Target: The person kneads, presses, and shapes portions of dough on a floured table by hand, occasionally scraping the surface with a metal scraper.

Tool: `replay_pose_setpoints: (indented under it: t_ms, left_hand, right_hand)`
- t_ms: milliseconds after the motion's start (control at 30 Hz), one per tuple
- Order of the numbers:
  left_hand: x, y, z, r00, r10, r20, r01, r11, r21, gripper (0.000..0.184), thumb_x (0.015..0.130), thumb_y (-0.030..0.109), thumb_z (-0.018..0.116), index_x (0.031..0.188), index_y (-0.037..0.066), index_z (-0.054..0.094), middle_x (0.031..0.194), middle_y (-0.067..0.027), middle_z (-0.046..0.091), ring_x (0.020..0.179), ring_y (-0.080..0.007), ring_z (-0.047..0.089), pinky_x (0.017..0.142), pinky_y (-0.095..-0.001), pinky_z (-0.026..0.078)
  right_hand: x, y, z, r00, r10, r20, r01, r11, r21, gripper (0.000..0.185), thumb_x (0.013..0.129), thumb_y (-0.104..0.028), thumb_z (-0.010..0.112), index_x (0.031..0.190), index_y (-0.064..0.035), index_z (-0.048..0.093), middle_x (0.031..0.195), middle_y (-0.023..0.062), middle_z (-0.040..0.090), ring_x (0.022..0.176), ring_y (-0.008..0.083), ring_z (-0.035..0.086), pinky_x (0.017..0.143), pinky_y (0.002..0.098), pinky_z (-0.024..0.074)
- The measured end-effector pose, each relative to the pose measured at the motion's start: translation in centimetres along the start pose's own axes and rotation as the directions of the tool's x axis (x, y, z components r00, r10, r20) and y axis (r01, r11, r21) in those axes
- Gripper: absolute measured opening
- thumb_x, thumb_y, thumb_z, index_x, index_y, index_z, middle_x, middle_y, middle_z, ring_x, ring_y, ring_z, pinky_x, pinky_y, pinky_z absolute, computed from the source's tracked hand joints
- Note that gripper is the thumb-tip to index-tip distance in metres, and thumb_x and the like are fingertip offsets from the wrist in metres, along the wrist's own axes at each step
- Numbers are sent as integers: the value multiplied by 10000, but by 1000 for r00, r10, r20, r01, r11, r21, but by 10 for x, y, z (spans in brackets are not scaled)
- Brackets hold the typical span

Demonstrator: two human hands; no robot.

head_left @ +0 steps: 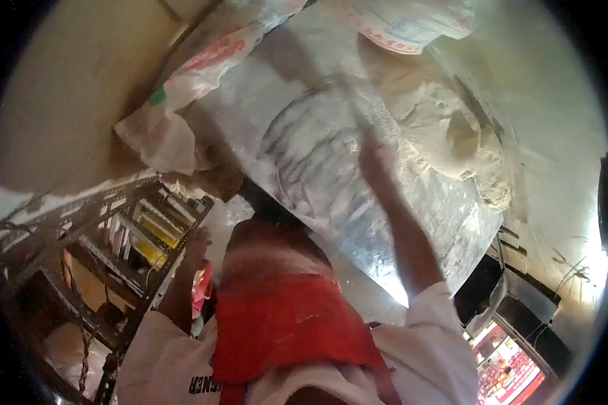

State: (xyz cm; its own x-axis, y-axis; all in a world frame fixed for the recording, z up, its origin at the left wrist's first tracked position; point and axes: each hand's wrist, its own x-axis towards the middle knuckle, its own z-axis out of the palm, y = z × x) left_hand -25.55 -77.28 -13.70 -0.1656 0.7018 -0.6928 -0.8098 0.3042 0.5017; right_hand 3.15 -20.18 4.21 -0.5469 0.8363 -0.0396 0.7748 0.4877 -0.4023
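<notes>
My right hand is over the floured metal table, blurred by motion. Its fingers look closed round a long, thin thing that reaches away toward the far side; the blur hides its kind. Dark curved streaks run through the flour to the left of this hand. Just right of it lies a heap of pale flour, with a lumpy, dough-like mass at its outer edge. My left hand hangs low beside my red apron, near a metal rack; its fingers are too unclear to read.
A printed white sack stands at the table's far right. Another printed plastic sack lies along the left edge. The slatted metal rack is at my left. Dark equipment is by the right wall, with a bright red display below.
</notes>
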Motion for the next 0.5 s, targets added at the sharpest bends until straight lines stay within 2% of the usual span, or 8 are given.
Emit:
replay_pose_setpoints:
  t_ms: [33,67,100,233,267,300,400,500]
  left_hand:
    - [4,9,7,994,-72,86,69,997,38,333,967,242,572,1247,64,596,1152,-78,640,1039,-180,640,901,-409,540]
    - [12,12,17,993,-74,96,69,996,59,333,967,242,572,1247,64,596,1152,-78,640,1039,-180,640,901,-409,540]
    - [19,8,30,984,-104,-142,129,976,176,322,961,249,579,1213,52,613,1090,-74,647,975,-176,643,840,-378,542]
    - [71,3,20,952,108,-285,94,786,611,325,957,275,585,1165,31,629,989,-64,646,828,-160,633,709,-303,527]
    - [65,35,52,941,279,191,-274,960,-51,296,954,240,598,1162,32,634,973,-47,642,809,-153,628,731,-303,525]
    - [64,59,83,937,261,230,-260,965,-38,296,954,240,598,1162,32,634,973,-47,642,809,-153,628,731,-303,525]
    - [55,115,226,969,241,54,-189,586,788,283,967,202,565,1193,45,634,1015,-33,652,879,-120,621,797,-272,508]
    - [84,104,279,892,384,238,-451,712,539,304,983,197,546,1234,46,627,1055,-40,656,891,-121,623,806,-271,510]
  right_hand:
    - [-20,-17,23,949,-49,313,156,932,-328,393,946,-181,535,1319,-57,554,1138,165,651,1023,332,657,825,526,514]
    - [-44,-48,35,959,-251,135,279,925,-260,451,933,-182,554,1360,-43,502,1097,167,653,1034,334,659,789,547,530]
    - [-34,-88,9,840,-39,540,133,982,-135,485,927,-177,562,1375,-18,463,1082,172,654,1064,337,652,806,558,525]
    - [-28,-80,12,968,-74,240,120,975,-184,499,933,-178,552,1381,11,438,1045,174,663,939,334,685,801,502,544]
    - [-34,-59,-1,951,-222,216,267,940,-212,496,970,-202,511,1423,-23,412,1103,194,656,924,377,671,814,511,538]
    - [-40,-52,-28,963,-188,192,230,946,-228,496,970,-202,511,1423,-23,412,1103,194,656,924,377,671,814,511,538]
    - [-99,-21,-88,915,323,243,-301,946,-122,379,1003,-229,449,1348,-74,463,1173,226,645,992,409,646,857,523,514]
    - [-190,51,-84,740,639,211,-625,769,-136,305,1010,-263,442,1239,-65,486,1133,219,663,989,418,652,795,540,520]
